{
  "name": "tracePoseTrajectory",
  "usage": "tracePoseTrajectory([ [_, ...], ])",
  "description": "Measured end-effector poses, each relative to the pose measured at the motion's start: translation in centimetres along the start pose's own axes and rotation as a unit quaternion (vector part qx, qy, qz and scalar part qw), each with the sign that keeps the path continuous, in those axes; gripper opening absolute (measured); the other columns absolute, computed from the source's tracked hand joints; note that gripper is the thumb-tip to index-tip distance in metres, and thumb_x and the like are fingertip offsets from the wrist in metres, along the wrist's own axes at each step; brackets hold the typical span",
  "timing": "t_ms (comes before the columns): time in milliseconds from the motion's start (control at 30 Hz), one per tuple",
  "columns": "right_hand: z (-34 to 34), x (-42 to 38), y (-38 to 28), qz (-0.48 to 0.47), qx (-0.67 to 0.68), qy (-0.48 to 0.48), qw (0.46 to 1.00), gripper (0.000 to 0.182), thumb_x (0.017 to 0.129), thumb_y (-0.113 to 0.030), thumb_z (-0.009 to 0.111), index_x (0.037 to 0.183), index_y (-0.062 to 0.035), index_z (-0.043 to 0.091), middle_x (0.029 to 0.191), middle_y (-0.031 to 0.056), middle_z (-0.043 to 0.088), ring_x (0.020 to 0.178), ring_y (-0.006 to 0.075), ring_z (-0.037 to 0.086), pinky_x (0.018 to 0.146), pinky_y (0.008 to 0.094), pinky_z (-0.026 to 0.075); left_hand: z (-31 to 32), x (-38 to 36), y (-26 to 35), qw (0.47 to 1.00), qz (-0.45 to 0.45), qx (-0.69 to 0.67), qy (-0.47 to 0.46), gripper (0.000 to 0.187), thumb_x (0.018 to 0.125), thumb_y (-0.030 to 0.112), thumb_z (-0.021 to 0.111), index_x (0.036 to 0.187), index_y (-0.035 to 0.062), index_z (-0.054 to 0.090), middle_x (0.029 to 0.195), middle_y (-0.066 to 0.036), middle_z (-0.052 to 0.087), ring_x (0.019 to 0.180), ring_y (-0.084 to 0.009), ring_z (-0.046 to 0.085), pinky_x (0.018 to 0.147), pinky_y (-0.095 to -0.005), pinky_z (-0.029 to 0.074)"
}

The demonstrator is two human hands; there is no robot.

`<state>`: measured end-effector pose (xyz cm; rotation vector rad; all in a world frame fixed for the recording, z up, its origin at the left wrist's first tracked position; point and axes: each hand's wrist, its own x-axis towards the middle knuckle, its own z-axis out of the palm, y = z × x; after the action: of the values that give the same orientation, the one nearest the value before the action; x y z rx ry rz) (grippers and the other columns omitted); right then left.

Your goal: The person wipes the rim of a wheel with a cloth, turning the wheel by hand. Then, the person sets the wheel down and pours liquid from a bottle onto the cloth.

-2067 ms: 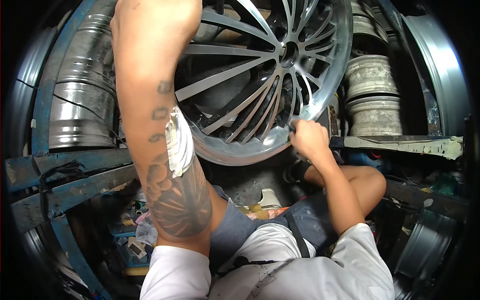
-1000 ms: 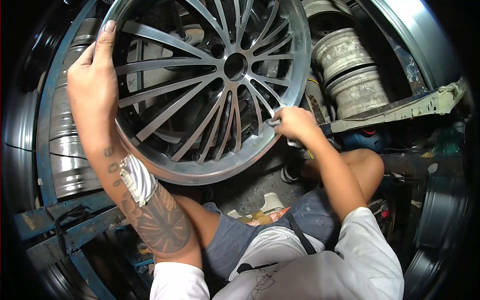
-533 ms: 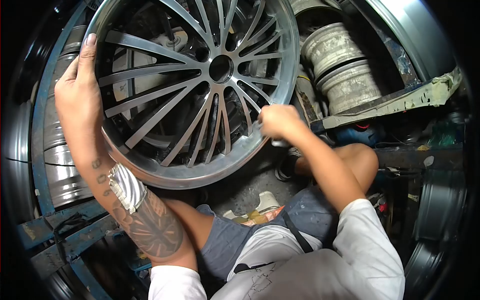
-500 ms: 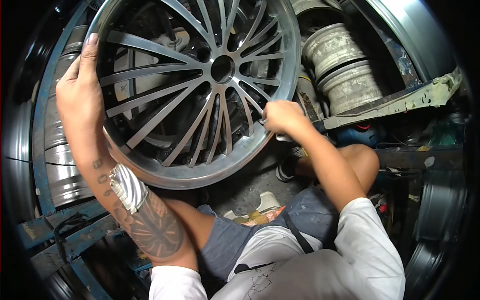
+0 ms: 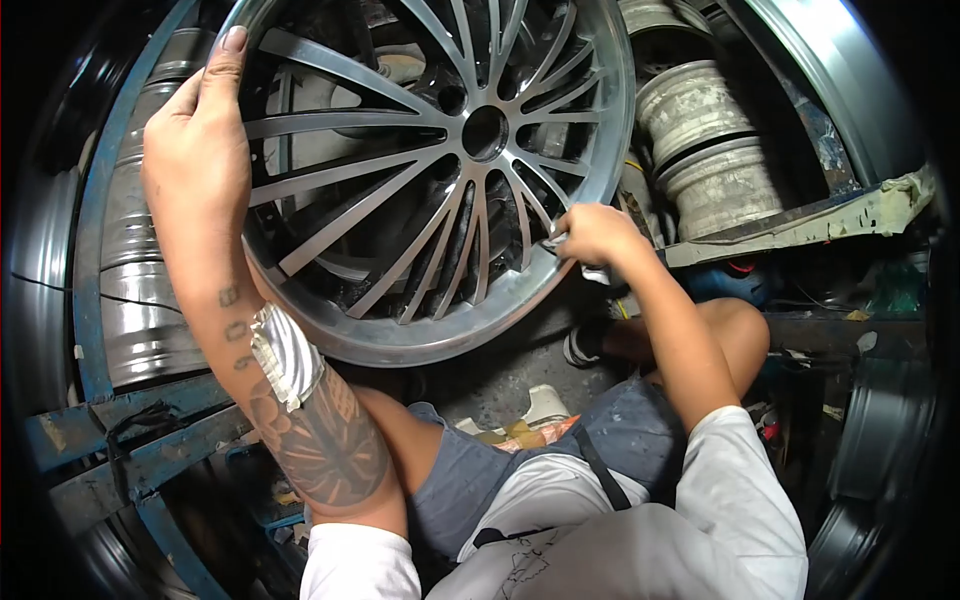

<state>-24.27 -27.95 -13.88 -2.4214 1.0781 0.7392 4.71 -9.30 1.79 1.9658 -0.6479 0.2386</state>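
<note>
Over there, a spoked wheel (image 5: pixel 474 166).
Left hand (image 5: pixel 200 150) clasps the wheel's left edge; right hand (image 5: pixel 603 235), fingers curled round greyish cloth or paper (image 5: pixel 596 274), at its lower right.

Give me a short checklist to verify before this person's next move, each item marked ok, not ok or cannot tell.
1. Left hand at the wheel: ok, at its left edge.
2. Left grip firm: cannot tell, the fingers are largely hidden.
3. Right hand holding the grey cloth or paper: ok, at the wheel's lower right edge.
4. Hands covered: not ok, if protection is wanted; both are bare.
5. Wheel supported: cannot tell, whatever bears it is out of sight.
</note>
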Motion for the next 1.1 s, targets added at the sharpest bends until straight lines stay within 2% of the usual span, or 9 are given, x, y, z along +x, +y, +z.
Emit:
tracePoseTrajectory([
  [133,4.5,-1.6,-3.4,-0.016,-0.101,0.057,0.993,0.026,0.078,-0.023,0.068,0.099,-0.0135,0.081,0.103,0.0167,0.077,0.101,0.0322,0.074,0.089,0.0435,0.058,-0.1,-0.2,0.1,0.999,0.02,0.034,0.016,0.059,0.095,0.059,0.068,0.118,0.0067,0.078,0.056,0.002,0.046,0.057,-0.0078,0.043,0.059,-0.0259,0.038],
  [233,1.7,-1.6,-0.6,-0.012,0.02,0.063,0.998,0.029,0.08,-0.025,0.068,0.105,-0.0165,0.081,0.103,0.0181,0.077,0.1,0.0329,0.075,0.09,0.0446,0.058,-0.2,-0.5,0.8,0.999,-0.007,0.044,0.009,0.06,0.094,0.062,0.067,0.119,0.0079,0.078,0.059,-0.002,0.053,0.061,-0.0117,0.048,0.065,-0.03,0.043],
  [367,4.7,-2.0,-1.8,-0.032,-0.055,0.087,0.994,0.032,0.08,-0.023,0.069,0.11,-0.0196,0.079,0.101,0.0178,0.077,0.1,0.0338,0.075,0.088,0.046,0.058,-0.2,-0.3,0.1,0.997,0.03,0.058,0.031,0.061,0.094,0.063,0.065,0.12,0.0084,0.077,0.083,-0.015,0.073,0.086,-0.0241,0.068,0.089,-0.0365,0.051],
  [467,2.7,-1.6,0.2,-0.004,0.009,0.088,0.996,0.033,0.08,-0.023,0.07,0.112,-0.0182,0.078,0.1,0.0191,0.077,0.1,0.036,0.074,0.088,0.0469,0.058,-0.4,-0.2,0.3,0.999,0.032,0.035,-0.004,0.061,0.094,0.063,0.064,0.12,0.0092,0.076,0.081,-0.015,0.072,0.086,-0.0242,0.069,0.088,-0.036,0.051],
  [500,2.4,-1.6,0.0,0.001,0.03,0.071,0.997,0.037,0.079,-0.025,0.072,0.115,-0.0194,0.078,0.102,0.0179,0.077,0.099,0.0364,0.074,0.089,0.047,0.058,-0.6,-0.4,1.1,0.999,-0.006,0.046,-0.02,0.06,0.096,0.056,0.069,0.124,0.0035,0.075,0.104,-0.013,0.077,0.1,-0.0175,0.067,0.097,-0.0312,0.048],
  [600,4.2,-3.5,-2.7,-0.041,-0.1,0.041,0.993,0.041,0.079,-0.026,0.073,0.119,-0.0224,0.077,0.104,0.0146,0.078,0.099,0.0348,0.074,0.089,0.0464,0.058,-0.3,0.3,0.7,0.994,-0.013,0.105,0.005,0.062,0.094,0.06,0.069,0.124,0.0058,0.075,0.101,-0.014,0.076,0.097,-0.0173,0.067,0.094,-0.0306,0.049],
  [700,3.3,-1.5,1.0,-0.029,-0.015,0.094,0.995,0.039,0.079,-0.027,0.074,0.118,-0.0235,0.077,0.101,0.0165,0.077,0.097,0.0345,0.075,0.088,0.0466,0.059,1.0,-1.2,0.7,0.981,0.139,0.111,0.081,0.044,0.1,0.041,0.062,0.11,0.0009,0.074,0.096,-0.02,0.074,0.09,-0.0276,0.069,0.084,-0.0386,0.051],
  [800,4.4,-2.4,-1.2,-0.051,-0.098,0.069,0.991,0.04,0.078,-0.026,0.073,0.117,-0.0217,0.077,0.098,0.0161,0.077,0.095,0.0356,0.075,0.087,0.0471,0.058,0.0,-2.0,1.8,0.982,0.186,0.028,0.035,0.036,0.103,0.03,0.059,0.114,-0.0004,0.073,0.107,-0.022,0.073,0.102,-0.0356,0.068,0.091,-0.0422,0.051],
  [1100,5.8,-3.0,-2.3,-0.056,-0.12,0.103,0.986,0.031,0.082,-0.028,0.073,0.108,-0.0126,0.075,0.089,0.0205,0.075,0.087,0.0398,0.074,0.081,0.0506,0.059,0.5,-1.5,0.0,0.934,0.267,0.23,0.056,0.03,0.104,0.023,0.054,0.119,0.0034,0.071,0.118,-0.02,0.069,0.114,-0.0371,0.062,0.099,-0.0443,0.048],
])
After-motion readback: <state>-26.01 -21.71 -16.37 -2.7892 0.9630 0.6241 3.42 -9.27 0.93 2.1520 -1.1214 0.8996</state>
